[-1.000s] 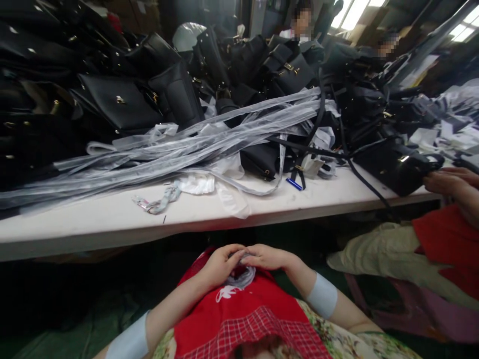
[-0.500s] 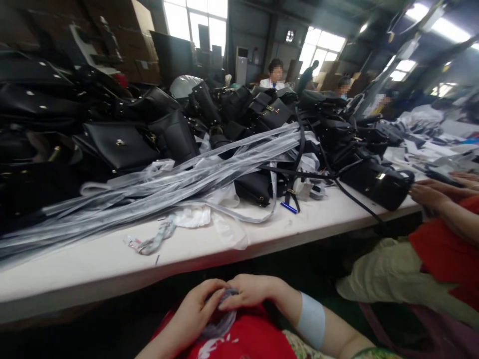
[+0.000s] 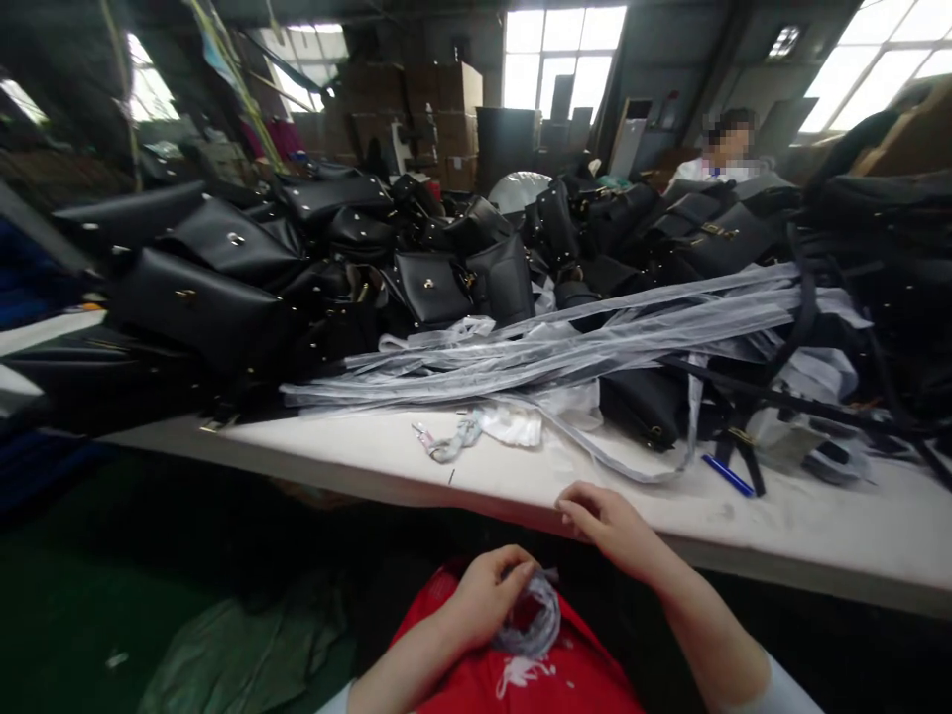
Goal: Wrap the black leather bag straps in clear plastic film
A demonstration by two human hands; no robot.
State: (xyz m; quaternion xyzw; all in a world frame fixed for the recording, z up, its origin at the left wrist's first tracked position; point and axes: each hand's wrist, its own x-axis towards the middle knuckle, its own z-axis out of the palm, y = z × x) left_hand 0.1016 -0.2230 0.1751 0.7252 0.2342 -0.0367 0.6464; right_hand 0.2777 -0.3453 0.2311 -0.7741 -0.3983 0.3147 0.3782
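Note:
My left hand rests in my lap on the red apron, fingers closed on a crumpled clear plastic wrapper. My right hand has risen to the near edge of the white table, fingers curled and loosely apart, holding nothing. On the table just beyond it lie long clear plastic sleeves, a twisted scrap and a blue pen.
Black handbags are heaped across the back of the table, with straps trailing at the right. A person sits behind the pile. Green floor and a plastic sheet lie below left.
The view has swung left and up. My right hand has let go of the wrapper in my lap and moved up to the table edge. My left hand keeps the wrapper.

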